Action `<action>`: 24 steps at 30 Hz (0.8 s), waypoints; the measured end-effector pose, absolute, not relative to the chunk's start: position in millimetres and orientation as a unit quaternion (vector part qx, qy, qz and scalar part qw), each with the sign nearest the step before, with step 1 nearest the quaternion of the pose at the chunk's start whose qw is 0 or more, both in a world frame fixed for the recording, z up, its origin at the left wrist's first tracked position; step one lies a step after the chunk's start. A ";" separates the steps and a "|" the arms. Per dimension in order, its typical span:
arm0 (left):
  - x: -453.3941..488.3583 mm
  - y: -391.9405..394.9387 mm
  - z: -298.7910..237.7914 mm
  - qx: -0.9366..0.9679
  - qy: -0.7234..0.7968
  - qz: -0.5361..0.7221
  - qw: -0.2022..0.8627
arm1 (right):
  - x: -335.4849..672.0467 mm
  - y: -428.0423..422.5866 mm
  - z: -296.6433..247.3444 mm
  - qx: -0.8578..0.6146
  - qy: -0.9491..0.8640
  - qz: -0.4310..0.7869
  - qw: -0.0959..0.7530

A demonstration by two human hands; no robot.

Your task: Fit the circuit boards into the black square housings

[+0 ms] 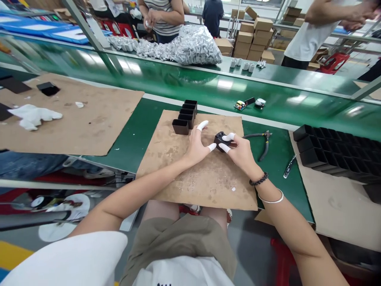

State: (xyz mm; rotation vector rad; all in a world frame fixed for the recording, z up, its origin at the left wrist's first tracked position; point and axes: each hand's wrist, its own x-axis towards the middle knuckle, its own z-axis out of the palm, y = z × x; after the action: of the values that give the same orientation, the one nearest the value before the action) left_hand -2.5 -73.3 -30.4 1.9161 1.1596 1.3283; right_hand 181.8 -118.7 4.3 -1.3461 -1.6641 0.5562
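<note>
A small black plastic part (220,139) sits just above a brown cardboard mat (184,174) in front of me. My right hand (241,153), with white finger cots on thumb and forefinger, is closed round the part from the right. My left hand (198,145) reaches in from the left; its cot-tipped thumb touches the part, the forefinger points up and away. Just beyond my left hand, a row of several black open boxes (185,117) stands on the mat's far edge.
Black-handled pliers (263,143) and a small tool (289,167) lie on the green bench to the right. Stacked black boxes (336,153) fill the right side. A green conveyor (178,81) runs across; beyond it, a bag of silver parts (190,45) and other people working.
</note>
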 end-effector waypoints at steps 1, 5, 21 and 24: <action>-3.2 -72.3 -30.4 0.704 0.431 0.500 0.261 | 182.5 -118.9 5.4 -0.536 -0.678 0.209 0.456; -7.5 -69.0 -28.6 0.679 0.425 0.538 0.263 | 186.5 -117.3 4.0 -0.494 -0.665 0.144 0.541; -8.7 -73.8 -22.2 0.725 0.376 0.540 0.204 | 185.3 -105.3 -13.9 -0.541 -0.679 0.247 0.430; -2.9 -77.5 -25.6 0.753 0.365 0.489 0.245 | 180.1 -105.9 -14.5 -0.521 -0.599 0.336 0.506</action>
State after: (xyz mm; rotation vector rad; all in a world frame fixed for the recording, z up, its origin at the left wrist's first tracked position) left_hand -2.9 -77.5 -25.6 2.0568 0.9976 1.3347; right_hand 180.1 -105.9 -14.5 -1.2556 -1.4457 0.8115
